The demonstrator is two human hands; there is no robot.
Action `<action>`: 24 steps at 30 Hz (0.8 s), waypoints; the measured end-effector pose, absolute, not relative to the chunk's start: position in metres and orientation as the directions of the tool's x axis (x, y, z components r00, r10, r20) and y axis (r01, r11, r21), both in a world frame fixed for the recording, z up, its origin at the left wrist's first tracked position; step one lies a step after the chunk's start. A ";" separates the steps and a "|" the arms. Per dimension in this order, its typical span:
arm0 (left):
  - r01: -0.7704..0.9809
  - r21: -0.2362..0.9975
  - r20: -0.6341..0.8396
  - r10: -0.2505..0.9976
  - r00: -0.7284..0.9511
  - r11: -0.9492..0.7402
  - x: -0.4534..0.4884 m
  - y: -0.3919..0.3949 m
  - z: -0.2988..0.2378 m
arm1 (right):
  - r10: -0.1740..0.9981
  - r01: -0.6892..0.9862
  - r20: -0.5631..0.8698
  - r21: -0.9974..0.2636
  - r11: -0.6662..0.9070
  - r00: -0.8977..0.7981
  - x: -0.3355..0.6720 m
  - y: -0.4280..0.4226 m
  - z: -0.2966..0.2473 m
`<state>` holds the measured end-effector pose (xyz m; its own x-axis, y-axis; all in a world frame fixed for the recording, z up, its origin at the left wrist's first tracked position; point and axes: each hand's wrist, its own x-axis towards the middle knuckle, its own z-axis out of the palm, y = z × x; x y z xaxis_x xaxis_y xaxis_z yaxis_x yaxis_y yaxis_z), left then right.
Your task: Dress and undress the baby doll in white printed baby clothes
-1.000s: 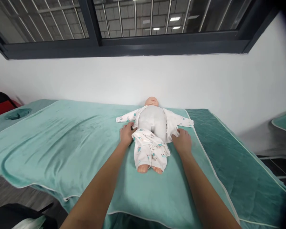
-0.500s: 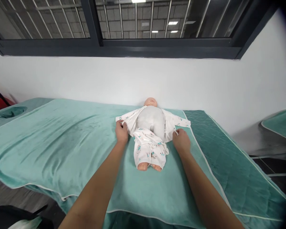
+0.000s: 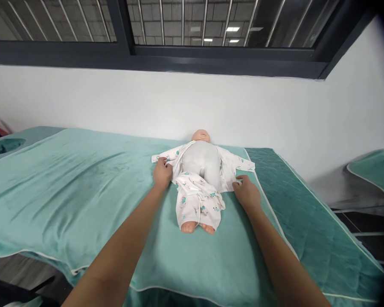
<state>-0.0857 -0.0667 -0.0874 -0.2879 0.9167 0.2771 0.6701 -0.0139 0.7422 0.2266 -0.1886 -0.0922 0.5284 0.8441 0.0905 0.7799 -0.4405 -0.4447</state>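
On the green blanket (image 3: pixel 83 170), a doll (image 3: pixel 208 158) in an open shirt (image 3: pixel 228 164)

At the left, the left hand (image 3: pixel 162 172) has thumb and fingers pinched on the shirt's front edge. In the middle, the doll lies on its back, head by the wall (image 3: pixel 131 102), trousers (image 3: pixel 192 207) on its legs. At the right, the right hand (image 3: pixel 247 192) seems to pinch the other lower corner. The step looks like handling the spread front panels; the next move calls for an even hold on both edges.

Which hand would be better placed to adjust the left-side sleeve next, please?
Probably the left hand: its fingers are close to that sleeve, whereas the right hand is across the doll, at the shirt's opposite edge.
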 end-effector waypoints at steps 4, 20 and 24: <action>0.741 0.672 0.238 0.944 -0.229 0.010 -0.086 -0.054 -0.085 | 0.833 0.768 0.085 -0.447 -0.459 0.547 0.227 -0.185 -0.091; 0.713 0.700 0.339 0.862 -0.376 0.036 -0.114 -0.075 -0.083 | 0.812 0.739 0.101 -0.490 -0.462 0.575 0.227 -0.187 -0.089; 0.732 0.671 0.308 0.853 -0.421 0.119 -0.130 -0.091 -0.080 | 0.816 0.740 0.110 -0.503 -0.447 0.568 0.227 -0.191 -0.088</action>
